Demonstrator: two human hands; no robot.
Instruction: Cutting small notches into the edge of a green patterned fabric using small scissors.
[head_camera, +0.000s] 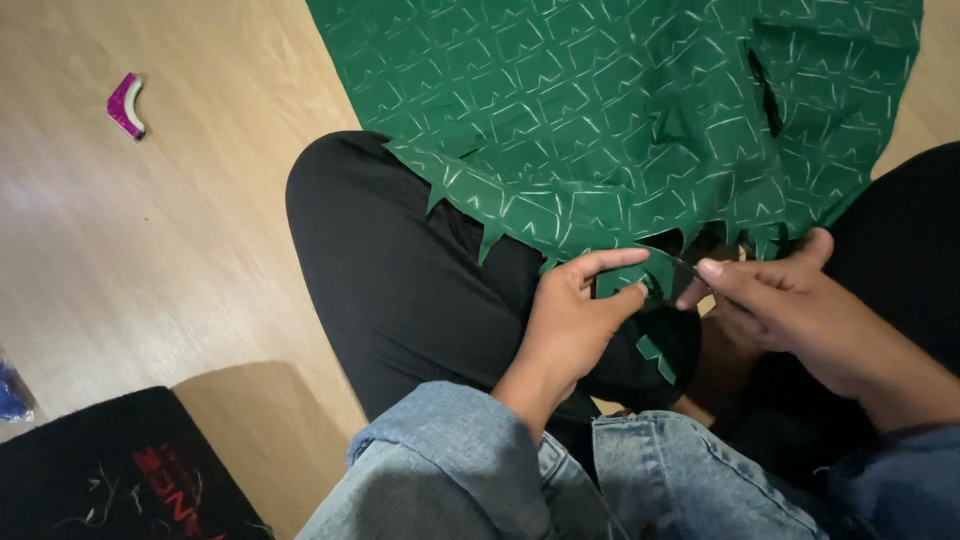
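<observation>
A large green cloth (620, 110) marked with white chalk lines lies over the floor and my black-trousered knees. Its near edge is cut into jagged points. My left hand (575, 320) pinches that near edge between thumb and forefinger. My right hand (790, 300) holds a small dark cutting tool (685, 275), likely scissors, with its tip at the cloth edge right beside my left fingers. A small green scrap (656, 358) lies on my leg below the hands. Both wrists come out of blue denim sleeves.
Light wooden floor (150, 230) spreads to the left. A small pink curved piece (126, 105) lies on it at the upper left. A black mat (110, 475) with red print sits at the lower left, with something blue (12, 392) at the left edge.
</observation>
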